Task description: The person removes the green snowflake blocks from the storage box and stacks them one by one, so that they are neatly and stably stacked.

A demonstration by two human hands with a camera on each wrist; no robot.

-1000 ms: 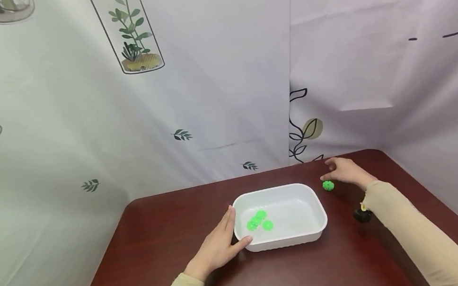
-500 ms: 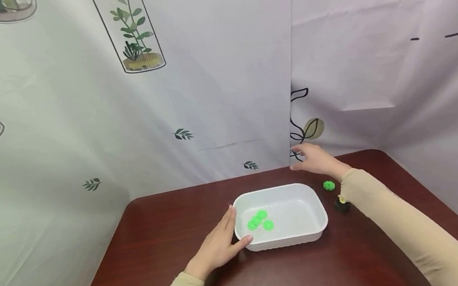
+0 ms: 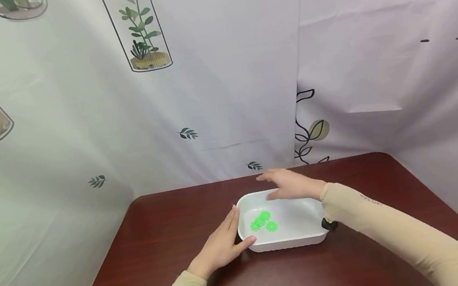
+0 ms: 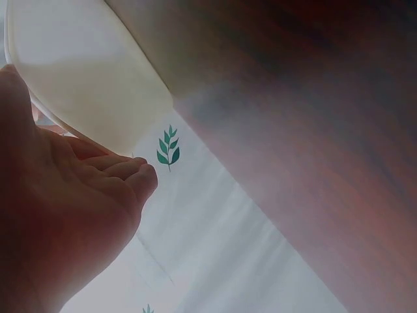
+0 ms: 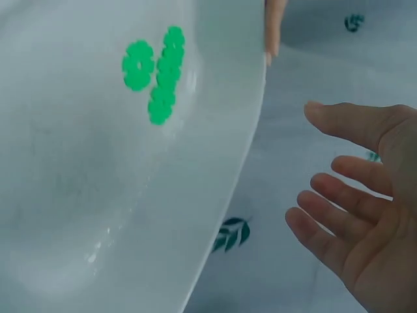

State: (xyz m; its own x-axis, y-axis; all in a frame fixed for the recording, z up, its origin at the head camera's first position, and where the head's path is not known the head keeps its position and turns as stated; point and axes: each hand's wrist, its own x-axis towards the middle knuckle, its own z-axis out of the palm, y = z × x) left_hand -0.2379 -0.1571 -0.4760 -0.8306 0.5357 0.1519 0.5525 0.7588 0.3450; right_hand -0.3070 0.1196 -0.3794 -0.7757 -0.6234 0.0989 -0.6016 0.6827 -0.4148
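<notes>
A white rectangular plastic basin (image 3: pixel 288 244) stands on the table. Several flat green flower-shaped pieces (image 3: pixel 260 221) lie in its left half; in the right wrist view a row of overlapping green pieces (image 5: pixel 167 75) has a single one (image 5: pixel 138 65) beside it. My left hand (image 3: pixel 219 247) rests straight fingers against the basin's left side, with the thumb at the near left corner. My right hand (image 3: pixel 292 186) hovers over the basin's far rim, fingers spread and nothing in them; the right wrist view also shows this bare right hand (image 5: pixel 365 202).
The dark red-brown table (image 3: pixel 172 240) surrounds the basin. Behind it hangs a white cloth (image 3: pixel 225 115) with printed plants, close to the table's far edge. My right sleeve (image 3: pixel 376 220) covers part of the table to the right of the basin.
My right hand has moved left from beside a loose green piece on the table to above the basin's far rim. That piece is now out of sight. The left hand stays on the basin.
</notes>
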